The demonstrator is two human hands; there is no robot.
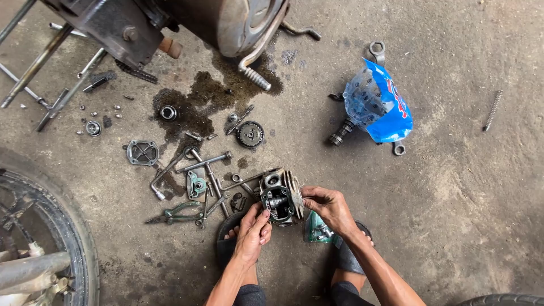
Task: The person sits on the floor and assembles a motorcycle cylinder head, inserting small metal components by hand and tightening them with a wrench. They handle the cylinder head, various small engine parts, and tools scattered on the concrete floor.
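Engine head (280, 196), a finned grey metal block with an open cavity full of small parts, sits on the concrete floor (453, 198) directly in front of the crouching person, between the two hands and just ahead of the sandalled feet. It stands tipped so that the open cavity faces back and up toward the person, with the row of fins along its right side. The left hand (252, 231) comes up from below, fingers curled together and thumb tip pressed at the lower edge of the cavity; it appears to pinch something small there, though what it is cannot be made out. The right hand (328, 207) reaches in from the right, wrist bent, its fingers clasped over the finned side to steady the block. Both hands touch it, the left being the one at the opening. Just beside the right wrist lies a small green packet (316, 229). To the left lie green-handled pliers (173, 214) and a T-shaped wrench (208, 170), and farther off, up and to the right, a blue plastic bag (381, 102).
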